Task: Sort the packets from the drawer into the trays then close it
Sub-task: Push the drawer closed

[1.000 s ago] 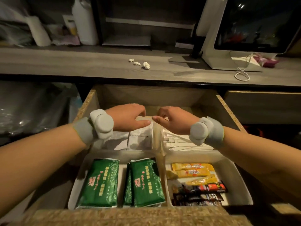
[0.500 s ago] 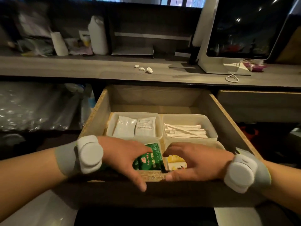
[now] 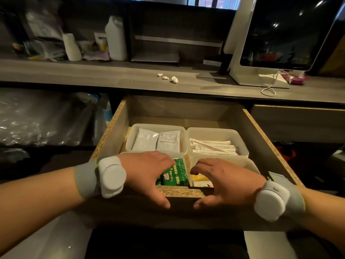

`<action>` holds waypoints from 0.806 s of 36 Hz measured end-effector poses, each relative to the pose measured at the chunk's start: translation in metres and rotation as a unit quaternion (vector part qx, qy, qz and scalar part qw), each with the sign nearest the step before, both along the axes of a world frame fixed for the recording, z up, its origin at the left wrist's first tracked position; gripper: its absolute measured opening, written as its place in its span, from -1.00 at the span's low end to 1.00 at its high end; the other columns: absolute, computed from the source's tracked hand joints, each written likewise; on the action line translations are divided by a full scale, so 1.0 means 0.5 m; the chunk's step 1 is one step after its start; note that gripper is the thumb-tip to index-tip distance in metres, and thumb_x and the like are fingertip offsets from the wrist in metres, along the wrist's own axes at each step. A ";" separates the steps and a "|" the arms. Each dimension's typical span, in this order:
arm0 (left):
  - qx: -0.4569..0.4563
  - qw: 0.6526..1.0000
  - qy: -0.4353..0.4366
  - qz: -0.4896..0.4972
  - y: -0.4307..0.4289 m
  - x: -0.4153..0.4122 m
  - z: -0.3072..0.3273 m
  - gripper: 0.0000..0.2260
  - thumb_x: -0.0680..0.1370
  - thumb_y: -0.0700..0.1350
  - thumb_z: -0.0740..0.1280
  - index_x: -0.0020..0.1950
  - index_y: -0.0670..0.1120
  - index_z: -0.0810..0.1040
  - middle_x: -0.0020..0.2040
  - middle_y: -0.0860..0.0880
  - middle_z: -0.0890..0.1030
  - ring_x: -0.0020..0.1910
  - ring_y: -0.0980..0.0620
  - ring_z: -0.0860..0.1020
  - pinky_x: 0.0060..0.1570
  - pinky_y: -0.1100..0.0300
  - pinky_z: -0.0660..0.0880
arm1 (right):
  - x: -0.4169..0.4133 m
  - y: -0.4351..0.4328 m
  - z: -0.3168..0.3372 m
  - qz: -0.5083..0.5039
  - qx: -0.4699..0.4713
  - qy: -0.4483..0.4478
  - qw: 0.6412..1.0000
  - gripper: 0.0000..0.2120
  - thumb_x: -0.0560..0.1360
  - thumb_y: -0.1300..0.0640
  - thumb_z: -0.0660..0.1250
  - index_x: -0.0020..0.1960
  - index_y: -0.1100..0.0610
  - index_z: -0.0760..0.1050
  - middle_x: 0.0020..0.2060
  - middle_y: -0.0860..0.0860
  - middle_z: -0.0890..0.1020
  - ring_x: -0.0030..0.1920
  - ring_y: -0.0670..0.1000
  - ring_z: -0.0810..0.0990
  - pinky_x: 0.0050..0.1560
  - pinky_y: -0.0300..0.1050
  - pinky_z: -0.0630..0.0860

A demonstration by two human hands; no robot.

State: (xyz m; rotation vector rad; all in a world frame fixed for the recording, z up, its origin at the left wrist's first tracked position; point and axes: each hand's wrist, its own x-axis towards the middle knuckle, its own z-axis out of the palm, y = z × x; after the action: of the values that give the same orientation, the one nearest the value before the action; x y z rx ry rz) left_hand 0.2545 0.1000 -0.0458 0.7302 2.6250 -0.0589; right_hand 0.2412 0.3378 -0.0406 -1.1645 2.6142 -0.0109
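The wooden drawer [image 3: 261,131] stands pulled out, with white trays inside. The far left tray [image 3: 130,139] holds two white sachets [image 3: 158,142]. Thin white stick packets [image 3: 212,146] fill the far right tray [image 3: 240,139]. A green packet [image 3: 174,174] lies in the near left tray, and a yellow packet [image 3: 198,178] peeks out of the near right tray [image 3: 248,164]. My left hand [image 3: 147,172] and my right hand [image 3: 222,181] both grip the drawer's front edge [image 3: 181,192], thumbs on its outer face and fingers curled over the top.
A grey counter [image 3: 112,75] runs above the drawer with three crumpled paper bits [image 3: 169,78], a white jug [image 3: 115,38], a paper roll [image 3: 71,47] and a white monitor [image 3: 287,34] with a cable. Clear plastic bags [image 3: 41,120] fill the shelf at left. A shut drawer [image 3: 298,120] sits at right.
Both hands drew back from the far trays to the drawer's front edge and took hold of it. The view has tilted up, and the near trays are now mostly hidden under my hands.
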 end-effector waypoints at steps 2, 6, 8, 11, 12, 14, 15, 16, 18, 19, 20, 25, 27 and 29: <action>0.001 1.000 0.008 0.010 -0.003 -0.005 0.002 0.00 0.27 0.51 0.30 0.55 0.07 0.04 0.51 0.10 0.20 0.46 0.08 0.20 0.46 0.10 0.18 | -0.006 -0.002 -0.001 -0.002 -0.004 0.009 1.000 -0.20 0.33 -0.47 0.25 0.45 -0.11 0.23 0.38 -0.16 0.38 0.31 -0.10 0.39 0.32 -0.19 0.37; 0.010 0.998 0.046 0.034 -0.015 -0.022 -0.002 0.00 0.22 0.56 0.27 0.52 0.09 0.09 0.48 0.10 0.25 0.43 0.07 0.23 0.44 0.08 0.22 | -0.028 -0.005 -0.002 -0.013 -0.017 0.032 0.999 -0.18 0.32 -0.48 0.25 0.44 -0.09 0.25 0.36 -0.14 0.41 0.29 -0.09 0.41 0.30 -0.21 0.38; 0.005 0.996 0.074 0.047 -0.021 -0.032 -0.004 0.00 0.22 0.57 0.25 0.51 0.08 0.11 0.47 0.09 0.26 0.43 0.04 0.24 0.44 0.08 0.22 | -0.044 -0.006 -0.005 -0.021 -0.028 0.049 0.998 -0.17 0.30 -0.49 0.25 0.44 -0.08 0.25 0.35 -0.13 0.42 0.29 -0.08 0.42 0.28 -0.20 0.38; -0.008 0.991 0.108 0.075 -0.026 -0.040 -0.004 0.03 0.21 0.59 0.21 0.53 0.05 0.09 0.51 0.05 0.21 0.48 0.00 0.20 0.48 0.03 0.16 | -0.063 -0.008 -0.012 -0.041 -0.050 0.074 0.995 -0.16 0.28 -0.50 0.25 0.42 -0.07 0.28 0.32 -0.11 0.45 0.26 -0.06 0.44 0.27 -0.16 0.42; -0.008 0.989 0.120 0.085 -0.028 -0.045 -0.005 0.04 0.21 0.59 0.20 0.53 0.04 0.10 0.52 0.04 0.21 0.48 -0.01 0.20 0.48 0.02 0.14 | -0.070 -0.008 -0.015 -0.050 -0.058 0.081 0.994 -0.17 0.28 -0.50 0.25 0.41 -0.07 0.28 0.31 -0.11 0.45 0.25 -0.06 0.45 0.27 -0.15 0.44; -0.003 0.984 0.138 0.109 -0.032 -0.056 -0.006 0.04 0.21 0.59 0.19 0.53 0.02 0.11 0.51 0.03 0.23 0.48 -0.01 0.21 0.49 0.01 0.13 | -0.087 -0.004 -0.018 -0.064 -0.067 0.090 0.992 -0.19 0.29 -0.51 0.21 0.40 -0.08 0.29 0.31 -0.11 0.45 0.24 -0.06 0.45 0.25 -0.15 0.47; 0.001 0.982 0.148 0.121 -0.034 -0.062 -0.007 0.04 0.21 0.59 0.19 0.53 0.01 0.11 0.50 0.02 0.23 0.48 -0.01 0.21 0.49 0.00 0.13 | -0.097 0.000 -0.019 -0.069 -0.072 0.092 0.991 -0.19 0.29 -0.52 0.18 0.40 -0.08 0.28 0.30 -0.12 0.45 0.23 -0.07 0.45 0.24 -0.16 0.48; 0.005 0.978 0.159 0.134 -0.036 -0.067 -0.008 0.05 0.21 0.59 0.19 0.53 -0.01 0.11 0.50 0.02 0.23 0.48 -0.01 0.21 0.49 -0.02 0.13 | -0.107 0.005 -0.021 -0.075 -0.077 0.093 0.990 -0.18 0.29 -0.54 0.13 0.40 -0.08 0.28 0.30 -0.12 0.44 0.22 -0.08 0.45 0.24 -0.16 0.48; 0.013 0.970 0.183 0.161 -0.038 -0.073 -0.012 0.07 0.21 0.59 0.18 0.54 -0.02 0.09 0.51 0.00 0.21 0.49 -0.02 0.18 0.50 -0.06 0.12 | -0.127 0.019 -0.026 -0.092 -0.086 0.102 0.987 -0.11 0.28 -0.57 0.08 0.44 -0.06 0.25 0.33 -0.10 0.42 0.25 -0.08 0.43 0.27 -0.14 0.47; 0.018 0.965 0.197 0.175 -0.039 -0.078 -0.016 0.08 0.20 0.59 0.17 0.54 -0.03 0.09 0.53 -0.01 0.18 0.51 -0.03 0.15 0.51 -0.09 0.09 | -0.138 0.027 -0.029 -0.104 -0.088 0.114 0.984 -0.08 0.27 -0.58 0.06 0.46 -0.04 0.23 0.36 -0.09 0.41 0.28 -0.06 0.43 0.30 -0.12 0.46; 0.022 0.958 0.212 0.189 -0.040 -0.085 -0.022 0.09 0.19 0.60 0.15 0.54 -0.03 0.08 0.54 -0.02 0.15 0.53 -0.04 0.11 0.51 -0.12 0.06 | -0.151 0.035 -0.034 -0.116 -0.090 0.133 0.980 -0.06 0.27 -0.58 0.05 0.47 -0.02 0.21 0.38 -0.06 0.40 0.31 -0.04 0.42 0.32 -0.10 0.44; 0.046 0.933 0.274 0.229 -0.064 -0.123 -0.053 0.11 0.20 0.64 -0.02 0.55 -0.05 0.07 0.60 -0.11 -0.13 0.57 -0.09 -0.21 0.52 -0.13 -0.15 | -0.200 0.074 -0.049 -0.151 -0.104 0.219 0.958 -0.01 0.31 -0.58 0.05 0.50 0.08 0.20 0.40 0.04 0.40 0.38 0.05 0.38 0.43 0.01 0.28; 0.041 0.928 0.303 0.211 -0.073 -0.143 -0.057 0.09 0.22 0.64 -0.05 0.54 -0.06 0.11 0.60 -0.12 -0.15 0.57 -0.09 -0.23 0.52 -0.11 -0.18 | -0.218 0.089 -0.053 -0.166 -0.101 0.233 0.953 0.02 0.31 -0.59 0.02 0.50 0.11 0.21 0.40 0.06 0.40 0.40 0.07 0.38 0.44 0.04 0.26; 0.039 0.925 0.314 0.209 -0.076 -0.166 -0.059 0.10 0.21 0.64 -0.10 0.54 -0.07 0.13 0.60 -0.13 -0.12 0.57 -0.09 -0.21 0.52 -0.11 -0.17 | -0.239 0.103 -0.055 -0.182 -0.097 0.242 0.948 0.05 0.29 -0.61 0.00 0.51 0.12 0.19 0.42 0.08 0.38 0.42 0.09 0.35 0.47 0.09 0.27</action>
State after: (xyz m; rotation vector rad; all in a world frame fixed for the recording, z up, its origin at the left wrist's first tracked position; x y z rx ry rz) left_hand 0.1712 0.0621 -0.0754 0.1600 3.3590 -0.0757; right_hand 0.1218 0.3892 -0.0681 -0.7948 3.3003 -0.0652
